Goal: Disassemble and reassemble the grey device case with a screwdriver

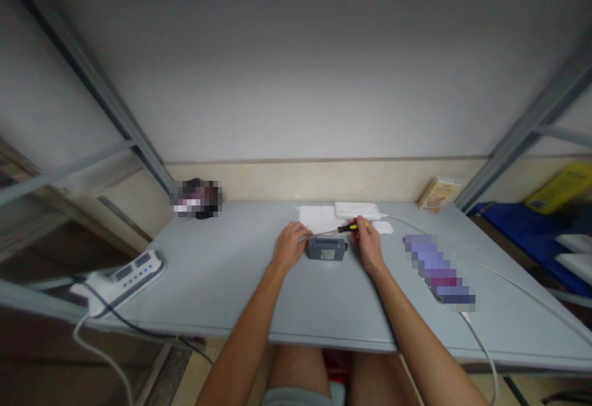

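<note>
A small dark grey box (327, 248) with a vented face lies on the grey table (222, 282) in front of me. My left hand (290, 245) rests against the box's left end, fingers curled on it. My right hand (367, 242) is closed round a screwdriver (348, 227) with a black and yellow handle. Its thin shaft points left, over the top of the box. Behind the box lie a white sheet of paper (316, 216) and a flat white device (357, 210).
A white power strip (132, 273) with cables sits at the table's left edge. A white cable (509, 279) runs across the right side. A small cardboard box (438, 194) leans at the back right. Metal shelf posts (522, 131) flank the table.
</note>
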Available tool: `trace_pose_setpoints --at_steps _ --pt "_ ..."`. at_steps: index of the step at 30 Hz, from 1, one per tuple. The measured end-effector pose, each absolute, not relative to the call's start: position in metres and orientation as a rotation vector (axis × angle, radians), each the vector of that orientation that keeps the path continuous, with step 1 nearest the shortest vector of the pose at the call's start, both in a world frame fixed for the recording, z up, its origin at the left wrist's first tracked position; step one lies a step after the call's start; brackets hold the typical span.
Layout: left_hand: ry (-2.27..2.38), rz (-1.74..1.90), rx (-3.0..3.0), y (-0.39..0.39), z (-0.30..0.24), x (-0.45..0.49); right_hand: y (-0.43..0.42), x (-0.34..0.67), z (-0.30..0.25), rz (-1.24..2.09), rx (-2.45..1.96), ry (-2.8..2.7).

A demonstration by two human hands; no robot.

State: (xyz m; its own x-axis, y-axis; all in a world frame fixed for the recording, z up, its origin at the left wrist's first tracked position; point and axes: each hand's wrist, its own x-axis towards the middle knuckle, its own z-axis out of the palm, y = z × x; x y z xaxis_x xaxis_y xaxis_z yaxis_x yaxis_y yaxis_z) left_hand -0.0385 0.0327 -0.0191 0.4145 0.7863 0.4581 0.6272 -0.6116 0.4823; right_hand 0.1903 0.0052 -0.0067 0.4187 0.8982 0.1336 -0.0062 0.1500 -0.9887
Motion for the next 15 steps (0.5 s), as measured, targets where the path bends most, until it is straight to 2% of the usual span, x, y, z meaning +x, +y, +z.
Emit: trace_pose_setpoints --at_steps 15 --pt "1.146 0.957 2.424 0.034 -0.0203 -0.0402 0.0055 0.1906 -0.0063 0.819 -1.233 -0.901"
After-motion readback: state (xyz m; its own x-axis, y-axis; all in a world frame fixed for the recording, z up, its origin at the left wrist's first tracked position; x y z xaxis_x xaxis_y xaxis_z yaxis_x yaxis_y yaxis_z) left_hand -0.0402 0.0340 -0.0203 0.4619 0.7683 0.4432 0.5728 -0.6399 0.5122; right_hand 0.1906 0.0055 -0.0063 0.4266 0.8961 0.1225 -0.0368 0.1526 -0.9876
